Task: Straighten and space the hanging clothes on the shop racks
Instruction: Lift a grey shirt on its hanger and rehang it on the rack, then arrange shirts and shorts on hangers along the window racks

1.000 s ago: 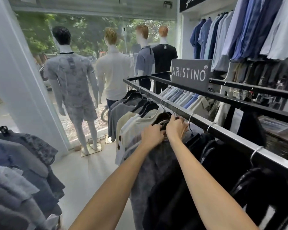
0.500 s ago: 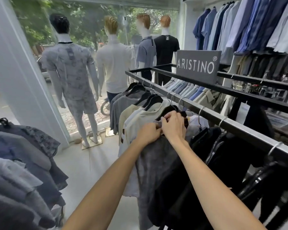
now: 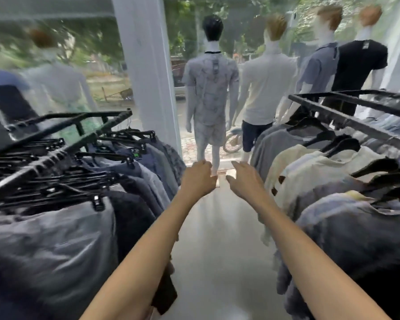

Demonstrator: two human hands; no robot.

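Both hands hover over the aisle floor (image 3: 217, 245) at mid-frame, grasping nothing: the left hand (image 3: 199, 179) is loosely curled and the right hand (image 3: 244, 182) has its fingers spread. Trousers (image 3: 56, 239) hang on the left rack (image 3: 56, 155) at lower left. Shirts (image 3: 310, 167) hang on the right rack (image 3: 346, 121), apart from both hands.

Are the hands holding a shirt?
No, the left hand and the right hand hang in the air above the floor, and both hold nothing.
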